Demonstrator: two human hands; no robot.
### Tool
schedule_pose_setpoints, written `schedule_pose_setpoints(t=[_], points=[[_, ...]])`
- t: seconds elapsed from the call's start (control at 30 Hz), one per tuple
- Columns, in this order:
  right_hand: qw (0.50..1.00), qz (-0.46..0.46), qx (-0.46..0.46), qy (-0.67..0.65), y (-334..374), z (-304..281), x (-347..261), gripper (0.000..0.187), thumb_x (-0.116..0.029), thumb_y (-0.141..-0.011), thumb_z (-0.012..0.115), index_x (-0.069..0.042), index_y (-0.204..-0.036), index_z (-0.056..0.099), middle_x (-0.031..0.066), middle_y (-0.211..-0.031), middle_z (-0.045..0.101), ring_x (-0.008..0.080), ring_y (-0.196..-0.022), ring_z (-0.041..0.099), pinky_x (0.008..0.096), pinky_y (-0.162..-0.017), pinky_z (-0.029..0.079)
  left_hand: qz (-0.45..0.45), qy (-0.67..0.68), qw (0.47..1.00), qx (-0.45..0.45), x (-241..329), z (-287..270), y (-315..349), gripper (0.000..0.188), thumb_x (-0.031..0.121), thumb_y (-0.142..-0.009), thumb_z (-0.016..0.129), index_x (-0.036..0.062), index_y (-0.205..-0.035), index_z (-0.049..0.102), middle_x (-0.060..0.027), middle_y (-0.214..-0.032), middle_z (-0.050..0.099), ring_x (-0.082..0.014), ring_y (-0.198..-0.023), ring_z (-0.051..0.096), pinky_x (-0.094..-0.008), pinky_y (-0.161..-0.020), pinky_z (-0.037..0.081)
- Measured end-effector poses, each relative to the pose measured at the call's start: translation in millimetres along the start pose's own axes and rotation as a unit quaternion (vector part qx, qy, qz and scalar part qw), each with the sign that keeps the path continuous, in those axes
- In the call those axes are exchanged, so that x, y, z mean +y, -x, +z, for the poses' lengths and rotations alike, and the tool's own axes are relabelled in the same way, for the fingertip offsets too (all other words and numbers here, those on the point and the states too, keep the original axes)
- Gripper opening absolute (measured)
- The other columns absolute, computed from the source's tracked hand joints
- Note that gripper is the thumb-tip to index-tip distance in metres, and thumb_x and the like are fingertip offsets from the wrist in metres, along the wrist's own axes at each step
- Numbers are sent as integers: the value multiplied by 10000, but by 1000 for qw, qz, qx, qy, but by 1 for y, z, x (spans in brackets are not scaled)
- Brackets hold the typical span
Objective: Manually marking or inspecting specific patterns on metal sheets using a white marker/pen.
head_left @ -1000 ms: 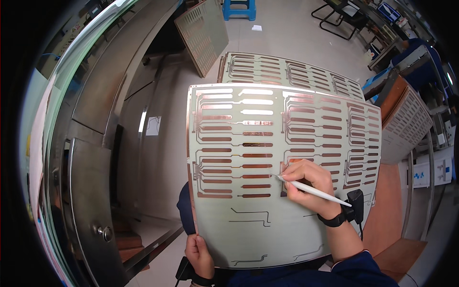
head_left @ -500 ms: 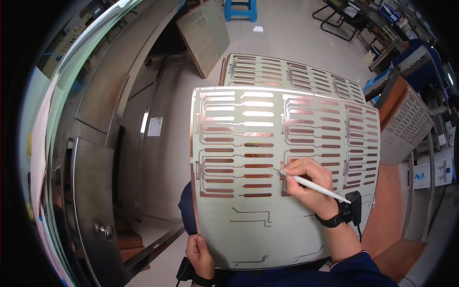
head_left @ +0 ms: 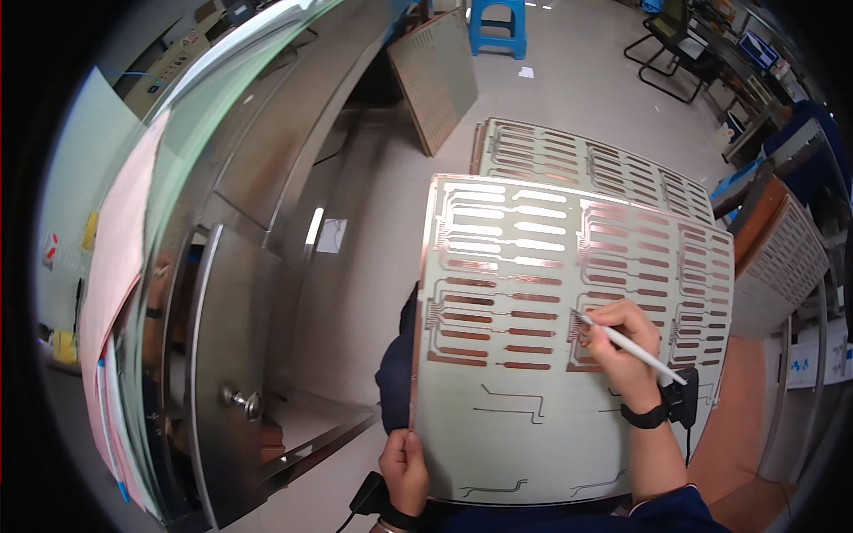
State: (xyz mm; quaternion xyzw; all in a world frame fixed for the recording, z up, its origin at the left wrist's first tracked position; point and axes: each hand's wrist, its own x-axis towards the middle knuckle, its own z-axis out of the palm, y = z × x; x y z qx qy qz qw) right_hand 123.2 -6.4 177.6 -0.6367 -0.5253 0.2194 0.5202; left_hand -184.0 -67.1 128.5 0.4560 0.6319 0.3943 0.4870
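Note:
A large pale-green circuit board panel (head_left: 498, 449) with rows of copper traces and long copper pads leans tilted in front of me. My left hand (head_left: 406, 464) is closed on its lower left edge, thumb on the face. In my right hand (head_left: 624, 348) is a white pen-shaped tool with a fine tip (head_left: 653, 359), held in a pencil grip. Its tip is at the fine traces beside the middle block of pads; whether it touches the board is too small to tell. Black straps with small boxes circle both wrists.
Behind the panel stands a similar board (head_left: 560, 133). More panels lean farther off (head_left: 435, 84) and at the right (head_left: 782, 244). On the left is a metal cabinet with a knobbed door (head_left: 233, 355) and hanging sheets (head_left: 120, 240). A blue stool (head_left: 498, 31) stands on the floor.
The view has swung left, so the whole scene sits farther right. My right hand has moved the tool tip from the left pad columns to the traces at the middle block. The left hand keeps its hold.

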Motion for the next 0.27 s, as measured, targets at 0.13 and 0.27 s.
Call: schedule_pose_setpoints(t=[0.13,0.27], points=[[986,29,-28,-161,5,-12,-7,99,71,-849,593,4,-923,596,95,-932,633,189,-879,668,288,-706,563,-3,7,1000,-5,-1,0,0,223,181,-1016,511,-5,-911,577,19,-755,528,-58,-715,449,-225,-641,386],[996,-5,-26,-88,23,-43,5,88,30,-893,587,-1,-974,590,122,-1009,619,248,-1020,671,297,-788,581,-2,21,1000,-13,5,0,0,214,189,-1015,520,4,-940,597,13,-766,552,-58,-721,460,-230,-645,392]])
